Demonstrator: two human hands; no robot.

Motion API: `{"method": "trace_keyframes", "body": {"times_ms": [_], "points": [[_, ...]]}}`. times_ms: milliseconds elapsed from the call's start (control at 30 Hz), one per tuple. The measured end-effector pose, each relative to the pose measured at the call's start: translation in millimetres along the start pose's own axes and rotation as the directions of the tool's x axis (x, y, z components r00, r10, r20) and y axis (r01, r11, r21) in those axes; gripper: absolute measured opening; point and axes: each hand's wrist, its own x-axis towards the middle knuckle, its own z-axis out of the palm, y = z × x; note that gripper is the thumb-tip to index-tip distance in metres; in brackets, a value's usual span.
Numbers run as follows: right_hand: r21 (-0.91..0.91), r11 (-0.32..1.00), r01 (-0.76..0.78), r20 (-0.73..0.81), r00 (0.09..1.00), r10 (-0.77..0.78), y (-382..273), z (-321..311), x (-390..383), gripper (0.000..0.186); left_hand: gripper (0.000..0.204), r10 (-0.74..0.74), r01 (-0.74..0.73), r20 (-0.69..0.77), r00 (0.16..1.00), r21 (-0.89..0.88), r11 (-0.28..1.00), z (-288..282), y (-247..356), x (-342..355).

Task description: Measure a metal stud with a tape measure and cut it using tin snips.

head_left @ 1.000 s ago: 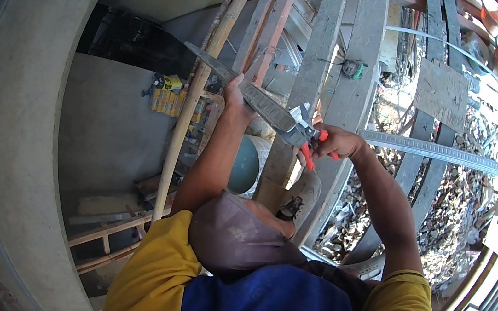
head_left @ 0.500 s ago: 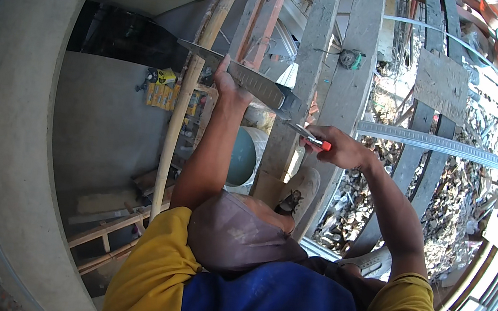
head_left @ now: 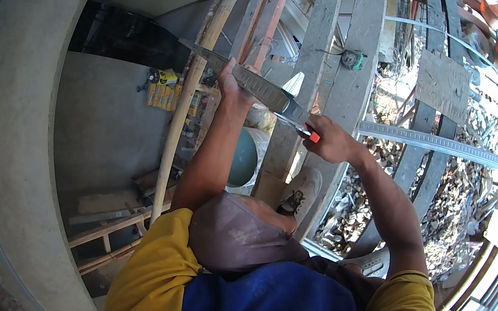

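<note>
A grey metal channel with a ribbed, slotted face slants across the view ahead of me, its far-left end passing over a bamboo pole. My left hand grips it from the near side, thumb raised along its edge; the other fingers are mostly behind the metal. In my right hand is a pair of tin snips with red on the handles. The fingers wrap around those handles. The snips' blades lie at the channel's right end, where the metal looks bent; whether they bite into it I cannot make out.
Grey wooden planks run away from me under my shoe, with gaps between them. A bamboo pole stands left. Another metal channel lies across planks right, over rubble. A round container sits below.
My right hand has moved slightly left and up with the snips, bringing them closer against the channel's end. The channel and my left hand have shifted a little to the right.
</note>
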Motion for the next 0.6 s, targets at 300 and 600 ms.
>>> {"method": "trace_keyframes", "body": {"times_ms": [300,600], "points": [[-0.386,0.917,-0.104,-0.808,0.518,-0.282,45.6,57.9,30.6,0.04,0.063,0.21,-0.21,-0.06,0.976,0.021,0.978,47.5,-46.8,9.0],[-0.16,0.985,-0.063,-0.73,0.679,-0.076,62.6,54.3,5.2,0.042,0.061,0.22,-0.214,-0.062,0.973,0.102,0.972,40.1,-67.6,16.6]]}}
